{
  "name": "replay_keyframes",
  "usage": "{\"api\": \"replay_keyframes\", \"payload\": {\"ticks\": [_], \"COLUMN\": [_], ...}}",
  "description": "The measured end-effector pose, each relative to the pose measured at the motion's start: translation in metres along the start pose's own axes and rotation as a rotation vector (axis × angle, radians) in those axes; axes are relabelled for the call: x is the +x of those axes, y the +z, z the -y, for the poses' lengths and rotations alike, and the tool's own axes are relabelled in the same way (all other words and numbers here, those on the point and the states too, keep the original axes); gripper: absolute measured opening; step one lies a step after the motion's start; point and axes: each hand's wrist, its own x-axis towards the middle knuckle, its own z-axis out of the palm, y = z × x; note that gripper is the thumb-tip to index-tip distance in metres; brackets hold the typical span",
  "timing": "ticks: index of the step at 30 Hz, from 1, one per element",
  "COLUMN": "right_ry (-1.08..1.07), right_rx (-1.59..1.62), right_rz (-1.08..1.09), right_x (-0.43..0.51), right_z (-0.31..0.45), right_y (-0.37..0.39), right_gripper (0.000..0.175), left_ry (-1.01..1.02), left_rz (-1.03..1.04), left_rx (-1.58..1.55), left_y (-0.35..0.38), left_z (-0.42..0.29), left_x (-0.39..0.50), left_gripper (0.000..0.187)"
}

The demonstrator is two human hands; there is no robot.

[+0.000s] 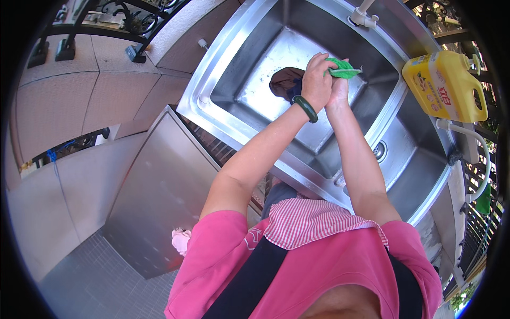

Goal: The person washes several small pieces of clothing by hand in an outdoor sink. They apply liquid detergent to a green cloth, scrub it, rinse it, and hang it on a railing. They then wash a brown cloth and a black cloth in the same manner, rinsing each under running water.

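Note:
A bright green cloth [342, 68] with a pale edge is bunched up between my two hands, over the left basin of a stainless steel sink [251, 131]. My left hand [316, 81], with a dark green bangle [305, 108] at its wrist, presses on the cloth from the left side. Close against it, my right hand [338, 91] holds the cloth from below, its fingers partly hidden. A dark brown and navy cloth [286, 81] lies on the basin floor, just left of my left hand and partly covered by it.
A white tap [363, 18] stands at the sink's far rim. The right basin has a drain [379, 150]. A yellow detergent jug [442, 85] with writing sits on the right ledge, above a white curved pipe [487, 159]. A steel panel [159, 191] stands at left.

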Motion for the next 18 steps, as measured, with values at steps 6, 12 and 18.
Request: {"api": "replay_keyframes", "payload": {"ticks": [6, 12, 18], "right_ry": [-0.071, 0.021, 0.2], "right_rx": [-0.65, -0.403, -0.184], "right_rz": [-0.066, 0.054, -0.198], "right_x": [0.0, 0.01, -0.009], "right_z": [0.004, 0.014, -0.016], "right_y": [0.017, 0.003, 0.0], "right_gripper": [0.039, 0.027, 0.028], "left_ry": [-0.541, -0.084, -0.283], "left_rz": [-0.152, -0.233, -0.24], "left_rx": [-0.894, -0.022, 0.018], "left_y": [-0.001, 0.003, -0.014], "left_z": [0.016, -0.04, -0.011], "left_x": [-0.006, -0.038, 0.022], "left_gripper": [0.039, 0.019, 0.015]}}
